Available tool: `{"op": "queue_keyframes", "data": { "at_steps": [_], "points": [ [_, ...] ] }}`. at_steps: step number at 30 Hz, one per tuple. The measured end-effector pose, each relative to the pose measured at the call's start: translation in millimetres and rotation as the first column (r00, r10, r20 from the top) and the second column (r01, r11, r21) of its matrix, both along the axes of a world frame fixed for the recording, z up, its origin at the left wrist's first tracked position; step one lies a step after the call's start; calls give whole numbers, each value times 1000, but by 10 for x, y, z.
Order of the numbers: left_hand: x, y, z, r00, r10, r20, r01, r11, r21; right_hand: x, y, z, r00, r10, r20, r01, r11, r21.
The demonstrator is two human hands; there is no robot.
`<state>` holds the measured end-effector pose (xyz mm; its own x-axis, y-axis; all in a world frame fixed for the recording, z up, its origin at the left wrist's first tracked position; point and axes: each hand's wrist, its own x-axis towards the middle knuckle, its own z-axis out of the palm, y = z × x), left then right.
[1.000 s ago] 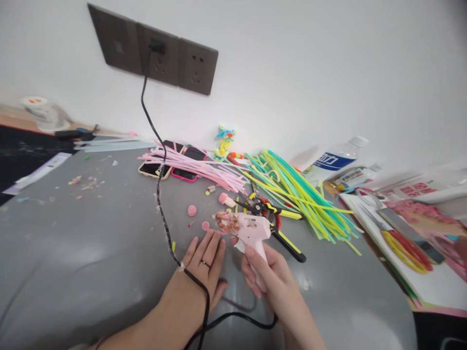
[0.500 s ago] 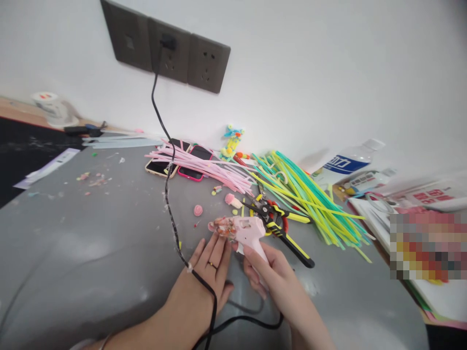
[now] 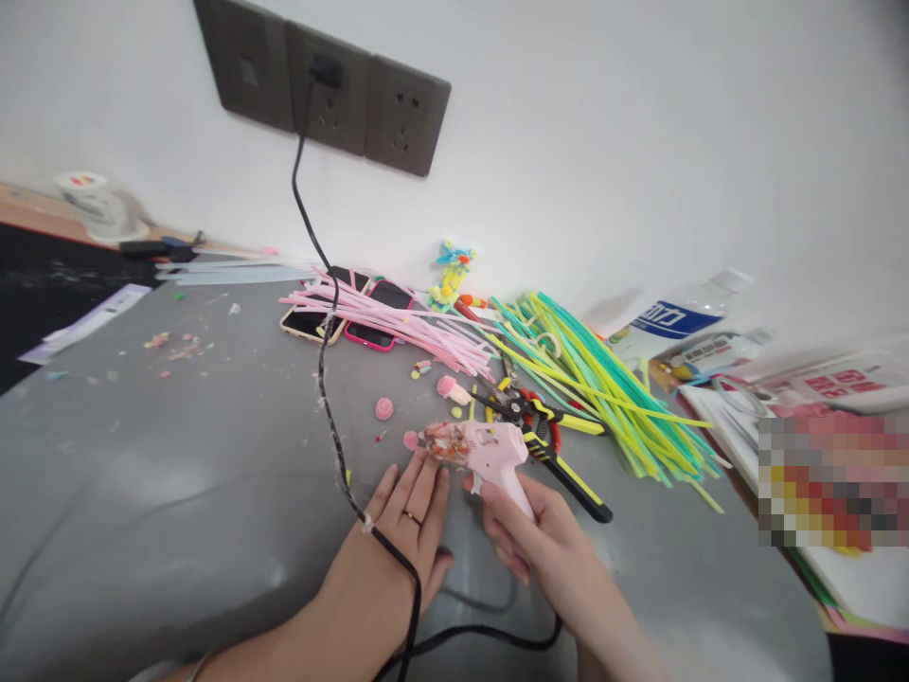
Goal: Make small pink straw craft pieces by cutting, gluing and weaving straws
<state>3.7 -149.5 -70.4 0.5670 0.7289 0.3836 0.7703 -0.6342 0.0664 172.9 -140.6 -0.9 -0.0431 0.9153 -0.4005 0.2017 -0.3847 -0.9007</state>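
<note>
My right hand [image 3: 534,537] is wrapped round the handle of a pink glue gun [image 3: 483,449], index finger on the trigger. The gun's nozzle points left at a small pink rolled piece [image 3: 410,439] on the grey table [image 3: 177,474]. My left hand [image 3: 408,516], with a ring on one finger, lies flat, fingers stretched toward that piece, fingertips beside the nozzle. The gun's black cord [image 3: 323,360] runs over my left wrist up to a wall socket [image 3: 328,90].
Behind the gun lie yellow-and-black pliers [image 3: 546,445], pink strips [image 3: 398,327], green and yellow strips [image 3: 603,379], two phones [image 3: 341,322], another pink roll [image 3: 383,408] and a water bottle [image 3: 674,317]. Paper sheets and a blurred patch fill the right edge.
The view has shifted slightly. My right hand has lifted the glue gun a little and tilted it so its nozzle is closer to the pink piece; my left hand has barely moved.
</note>
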Motion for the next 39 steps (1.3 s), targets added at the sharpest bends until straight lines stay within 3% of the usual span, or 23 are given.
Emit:
{"op": "queue_keyframes", "data": {
  "at_steps": [6, 39],
  "points": [
    [-3, 2, -2, 1000, -11, -4, 11, 1000, -2, -23, -21, 4, 998, 55, -43, -56, 998, -18],
    [6, -9, -6, 1000, -14, -22, 13, 997, -73, -38, 38, 81, 1000, 21, 19, -20, 999, -28]
  ]
}}
